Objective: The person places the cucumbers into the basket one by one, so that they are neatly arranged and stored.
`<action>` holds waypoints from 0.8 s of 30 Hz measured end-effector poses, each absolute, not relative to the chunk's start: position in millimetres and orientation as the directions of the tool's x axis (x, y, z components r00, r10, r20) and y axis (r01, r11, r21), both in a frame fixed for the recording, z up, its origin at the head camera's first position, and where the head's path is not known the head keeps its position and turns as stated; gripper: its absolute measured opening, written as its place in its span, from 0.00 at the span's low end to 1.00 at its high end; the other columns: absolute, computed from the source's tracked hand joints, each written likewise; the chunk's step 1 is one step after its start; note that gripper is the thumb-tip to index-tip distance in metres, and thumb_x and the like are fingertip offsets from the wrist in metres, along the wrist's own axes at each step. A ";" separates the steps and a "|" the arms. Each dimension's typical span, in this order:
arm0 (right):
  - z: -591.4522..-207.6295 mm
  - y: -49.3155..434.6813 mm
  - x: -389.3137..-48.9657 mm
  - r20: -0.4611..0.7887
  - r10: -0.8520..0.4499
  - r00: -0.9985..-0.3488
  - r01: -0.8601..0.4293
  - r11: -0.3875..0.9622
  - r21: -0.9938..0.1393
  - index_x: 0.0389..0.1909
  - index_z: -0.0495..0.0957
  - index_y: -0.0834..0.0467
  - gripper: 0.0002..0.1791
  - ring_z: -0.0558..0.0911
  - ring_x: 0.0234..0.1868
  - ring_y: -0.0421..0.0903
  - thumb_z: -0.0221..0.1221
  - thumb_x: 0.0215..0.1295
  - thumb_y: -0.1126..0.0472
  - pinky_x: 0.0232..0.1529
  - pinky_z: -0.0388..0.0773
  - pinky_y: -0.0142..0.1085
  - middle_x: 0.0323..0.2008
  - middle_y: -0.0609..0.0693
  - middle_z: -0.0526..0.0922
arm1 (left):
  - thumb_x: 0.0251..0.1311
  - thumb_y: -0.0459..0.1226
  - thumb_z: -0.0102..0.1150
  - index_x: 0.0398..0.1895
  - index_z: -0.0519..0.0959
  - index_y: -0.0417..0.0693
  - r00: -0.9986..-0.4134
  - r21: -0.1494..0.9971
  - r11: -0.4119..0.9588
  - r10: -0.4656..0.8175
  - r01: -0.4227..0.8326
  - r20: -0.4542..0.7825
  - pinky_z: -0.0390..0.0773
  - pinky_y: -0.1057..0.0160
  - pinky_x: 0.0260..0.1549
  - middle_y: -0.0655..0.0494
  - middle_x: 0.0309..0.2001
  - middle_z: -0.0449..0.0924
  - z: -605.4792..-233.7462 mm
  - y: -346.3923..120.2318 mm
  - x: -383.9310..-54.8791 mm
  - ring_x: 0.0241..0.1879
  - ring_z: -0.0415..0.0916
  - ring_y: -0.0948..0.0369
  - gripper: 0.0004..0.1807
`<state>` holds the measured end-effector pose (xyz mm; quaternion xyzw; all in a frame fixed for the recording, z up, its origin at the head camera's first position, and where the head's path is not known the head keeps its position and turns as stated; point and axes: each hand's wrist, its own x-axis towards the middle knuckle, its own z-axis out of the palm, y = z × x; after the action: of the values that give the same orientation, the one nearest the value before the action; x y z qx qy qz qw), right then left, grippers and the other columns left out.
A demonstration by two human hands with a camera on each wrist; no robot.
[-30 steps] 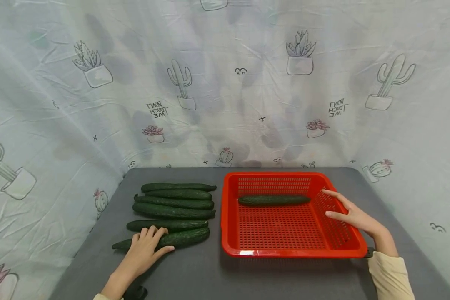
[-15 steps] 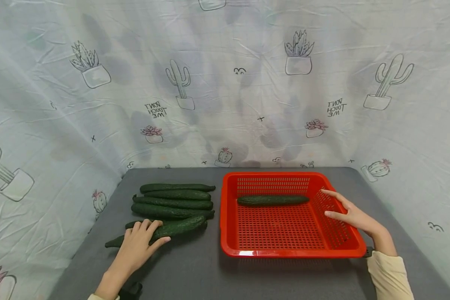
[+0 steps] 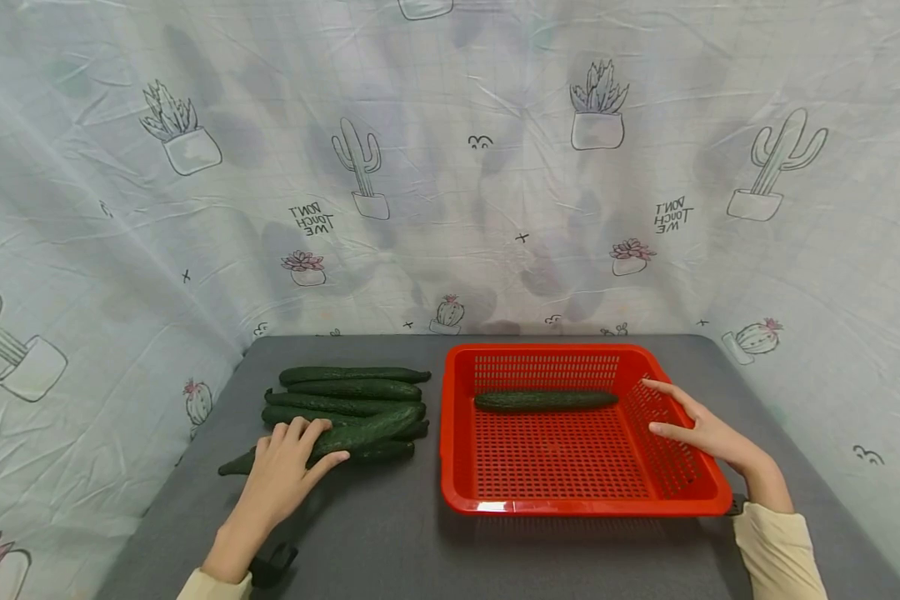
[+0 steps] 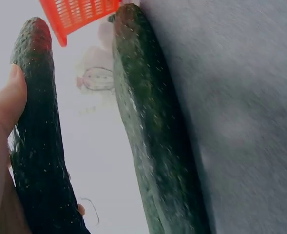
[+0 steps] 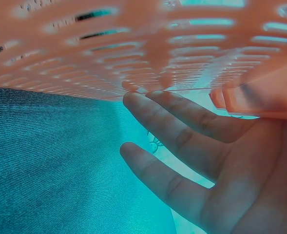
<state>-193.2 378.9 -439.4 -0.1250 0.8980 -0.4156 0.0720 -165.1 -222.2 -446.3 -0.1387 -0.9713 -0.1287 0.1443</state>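
My left hand grips a dark green cucumber round its middle, thumb on the near side. In the left wrist view this cucumber stands apart from another cucumber lying on the cloth. From the head view it slants over several cucumbers laid in a row, hiding parts of the nearer ones. At the red basket's right side, my right hand straddles the rim with thumb and forefinger reaching inside. Its other fingers extend nearly straight outside, against and below the slotted wall.
One cucumber lies along the back of the basket's floor. The grey tabletop ends at a patterned curtain behind and on both sides. A black wrist device sits under the left wrist.
My left hand has lifted the nearest cucumber off the table and carried it away from me, over the others, its right end tipping farther back. The right hand and basket stay put.
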 end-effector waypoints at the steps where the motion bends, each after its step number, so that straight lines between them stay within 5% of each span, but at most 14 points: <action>1: -439.3 378.9 -193.3 -0.025 -0.284 -0.959 -0.165 0.625 -0.763 0.71 0.49 0.47 0.39 0.46 0.67 0.66 0.58 0.62 0.54 0.51 0.51 0.71 0.70 0.63 0.43 | 0.56 0.61 0.52 0.54 0.72 0.54 -0.918 0.211 0.928 0.232 0.308 0.322 0.63 0.47 0.37 0.52 0.45 0.70 -445.4 -220.2 -166.0 0.44 0.65 0.51 0.29; 24: -440.4 381.1 -193.3 -0.019 -0.280 -0.960 -0.166 0.621 -0.766 0.71 0.49 0.48 0.39 0.51 0.64 0.63 0.58 0.63 0.55 0.51 0.57 0.68 0.70 0.62 0.46 | 0.57 0.62 0.50 0.53 0.71 0.56 -0.874 0.228 0.884 0.305 0.407 0.379 0.61 0.55 0.37 0.55 0.40 0.69 -409.8 -141.3 -192.7 0.36 0.61 0.56 0.28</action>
<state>-193.3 381.1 -440.4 -0.1240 0.8976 -0.4176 0.0683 -192.7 -141.3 -409.8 -0.1861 -0.9559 -0.1521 0.1686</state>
